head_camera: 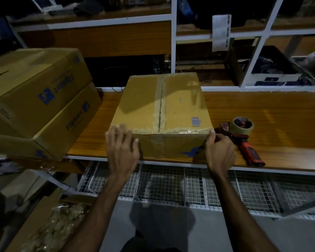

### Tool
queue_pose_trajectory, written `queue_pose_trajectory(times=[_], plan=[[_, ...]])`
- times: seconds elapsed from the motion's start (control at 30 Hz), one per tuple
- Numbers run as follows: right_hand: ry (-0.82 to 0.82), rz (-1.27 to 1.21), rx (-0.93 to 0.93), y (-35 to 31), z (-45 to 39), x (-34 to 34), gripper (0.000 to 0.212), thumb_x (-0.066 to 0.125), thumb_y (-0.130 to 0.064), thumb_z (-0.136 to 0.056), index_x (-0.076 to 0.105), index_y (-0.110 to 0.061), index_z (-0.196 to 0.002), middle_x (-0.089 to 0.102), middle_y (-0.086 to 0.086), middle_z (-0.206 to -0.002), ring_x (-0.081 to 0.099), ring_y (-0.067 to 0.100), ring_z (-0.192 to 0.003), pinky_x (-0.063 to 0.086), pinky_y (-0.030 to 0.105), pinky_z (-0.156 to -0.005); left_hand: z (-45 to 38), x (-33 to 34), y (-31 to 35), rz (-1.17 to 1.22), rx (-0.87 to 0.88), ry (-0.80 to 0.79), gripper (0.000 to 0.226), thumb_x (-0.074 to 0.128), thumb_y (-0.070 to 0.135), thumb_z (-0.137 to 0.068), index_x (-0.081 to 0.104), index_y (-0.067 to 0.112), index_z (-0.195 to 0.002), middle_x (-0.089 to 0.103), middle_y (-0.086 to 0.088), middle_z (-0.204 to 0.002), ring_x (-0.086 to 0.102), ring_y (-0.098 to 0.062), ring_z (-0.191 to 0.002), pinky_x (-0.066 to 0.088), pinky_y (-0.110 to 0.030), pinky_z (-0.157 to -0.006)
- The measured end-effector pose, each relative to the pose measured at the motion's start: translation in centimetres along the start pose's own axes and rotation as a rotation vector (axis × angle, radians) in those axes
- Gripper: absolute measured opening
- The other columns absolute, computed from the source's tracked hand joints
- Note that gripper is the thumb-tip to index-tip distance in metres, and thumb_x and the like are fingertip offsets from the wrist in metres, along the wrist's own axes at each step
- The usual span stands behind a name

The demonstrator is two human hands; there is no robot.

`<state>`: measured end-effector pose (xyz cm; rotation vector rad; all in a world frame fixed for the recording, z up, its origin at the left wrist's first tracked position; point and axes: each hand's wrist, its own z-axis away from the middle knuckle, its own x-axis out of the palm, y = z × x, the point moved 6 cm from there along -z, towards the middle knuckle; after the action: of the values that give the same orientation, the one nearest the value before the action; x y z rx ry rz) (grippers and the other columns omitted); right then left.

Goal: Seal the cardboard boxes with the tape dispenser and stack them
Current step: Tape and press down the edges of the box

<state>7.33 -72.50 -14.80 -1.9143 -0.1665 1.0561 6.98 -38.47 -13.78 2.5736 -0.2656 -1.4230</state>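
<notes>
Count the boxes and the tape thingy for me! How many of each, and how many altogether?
Cardboard boxes: 3 (middle box, upper stacked box, lower stacked box)
Tape dispenser: 1
Total: 4

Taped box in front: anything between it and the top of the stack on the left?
Nothing visible. The taped box has bare table between it and the two-box stack; the stack's top is bare. The tape dispenser lies on the opposite side.
</notes>
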Motion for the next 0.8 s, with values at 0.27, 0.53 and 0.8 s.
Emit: queue_pose_trajectory(times=[0.27,0.53,0.8], plan=[[-0.302,0.228,-0.482,-7.8,0.0,2.8,0.034,0.068,-0.022,-0.100,0.070,-0.025,-0.134,0.059,0.000,-0.150,0.052,0.018,-0.137,0.028,0.048,-0.121,-4.8,3.2,8.6,0.010,0.358,-0.513,0.059,0.026,0.046,-0.113,0.028,0.016,-0.164,0.027,-0.004,-0.171,0.020,-0.019,-0.159,0.008,-0.042,-0.131],[-0.341,0.118,-0.663,-11.8,1.4,9.5,0.021,0.061,-0.021,-0.094,0.079,-0.020,-0.105,0.074,-0.002,-0.115,0.066,0.021,-0.108,0.046,0.040,-0.095,-17.3,11.0,7.1,-0.081,0.422,-0.731,0.068,0.019,0.049,-0.113,0.011,0.009,-0.167,0.009,-0.009,-0.175,0.009,-0.025,-0.162,0.007,-0.050,-0.130],[-0.372,0.161,-0.689,-15.0,0.0,12.9,0.009,0.066,-0.027,-0.094,0.073,-0.023,-0.093,0.065,-0.006,-0.100,0.058,0.018,-0.089,0.041,0.035,-0.078,-32.1,20.7,5.5,-0.141,0.408,-0.711,0.075,0.014,0.061,-0.109,0.010,0.015,-0.167,0.006,-0.007,-0.176,0.008,-0.029,-0.161,0.008,-0.060,-0.127]])
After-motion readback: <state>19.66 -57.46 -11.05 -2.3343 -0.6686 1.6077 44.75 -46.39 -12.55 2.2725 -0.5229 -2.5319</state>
